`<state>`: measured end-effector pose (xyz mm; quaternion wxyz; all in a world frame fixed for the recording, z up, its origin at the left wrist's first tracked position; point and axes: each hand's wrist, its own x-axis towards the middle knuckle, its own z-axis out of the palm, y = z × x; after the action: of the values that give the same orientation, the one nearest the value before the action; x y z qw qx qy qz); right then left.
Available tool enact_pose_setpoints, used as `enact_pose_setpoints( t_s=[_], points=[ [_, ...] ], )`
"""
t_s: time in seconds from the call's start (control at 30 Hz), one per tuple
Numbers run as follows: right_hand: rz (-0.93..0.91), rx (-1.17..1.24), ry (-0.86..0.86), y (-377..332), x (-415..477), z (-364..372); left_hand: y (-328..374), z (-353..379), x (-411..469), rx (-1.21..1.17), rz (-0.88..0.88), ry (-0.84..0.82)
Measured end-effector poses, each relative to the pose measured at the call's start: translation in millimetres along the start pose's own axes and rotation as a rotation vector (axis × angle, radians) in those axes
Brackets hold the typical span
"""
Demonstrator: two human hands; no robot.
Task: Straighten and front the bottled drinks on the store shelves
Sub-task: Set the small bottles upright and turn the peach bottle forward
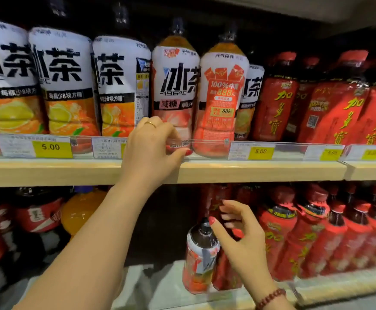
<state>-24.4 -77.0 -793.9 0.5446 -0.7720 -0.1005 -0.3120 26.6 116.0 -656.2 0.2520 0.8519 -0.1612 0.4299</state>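
On upper shelf [249, 173], mid: left hand [151, 148] at base of peach tea bottle [175, 86], reaching over clear price rail [207, 143].
Left fingers: curled round bottle's foot, thumb [182, 153] under rail edge; looks like a light hold, but rail + blur hide the contact, so can't tell how firm.
Lower shelf [316, 285], near edge: right hand [243, 240] just beside small bottle [201, 256], which stands alone left of red herbal tea row [330, 238].
Right fingers: half open, spread, thumb tip [211, 220] at cap; nothing gripped. Whether thumb touches cap, can't tell.
Small bottle axis: long axis near vertical, top tipped slightly right/far; label faces left-ish, not square to aisle.
Peach bottle axis: upright, cap up, label facing front, roughly in line w/ promo bottle [221, 97] touching it on the right.
Promo bottle: back label out, so prob. needs a turn.
Risk 1: small bottle sits at shelf lip, leaning; a nudge from open fingers w/o a grip could tip it off the front.
Risk 2: pulling peach bottle by its foot alone could rock the tall body into neighbours or over the rail.
Risk 3: attention split btw two shelves, either hand may slip.
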Motion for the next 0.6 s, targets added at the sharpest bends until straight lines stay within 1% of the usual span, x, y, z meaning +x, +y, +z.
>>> enact_pose_setpoints(
  t_s=[0.07,0.1,0.23,0.37,0.47,0.6],
  points=[
    [0.109,-0.044,-0.062,21,-13,6,0,1,-1,0.011,0.013,0.003],
    [0.135,-0.070,-0.098,31,-19,8,-1,2,-1,0.019,0.016,0.006],
    [0.170,-0.165,-0.182,58,-30,13,-3,5,-3,0.051,0.021,0.046],
    [0.244,-0.250,-0.276,76,-35,21,-3,7,-5,0.074,0.034,0.043],
    [0.185,-0.350,-0.324,81,-41,28,-3,6,-6,0.091,0.036,0.065],
    [0.136,-0.401,-0.262,82,-44,33,-3,7,-6,0.118,0.038,0.072]
  ],
)
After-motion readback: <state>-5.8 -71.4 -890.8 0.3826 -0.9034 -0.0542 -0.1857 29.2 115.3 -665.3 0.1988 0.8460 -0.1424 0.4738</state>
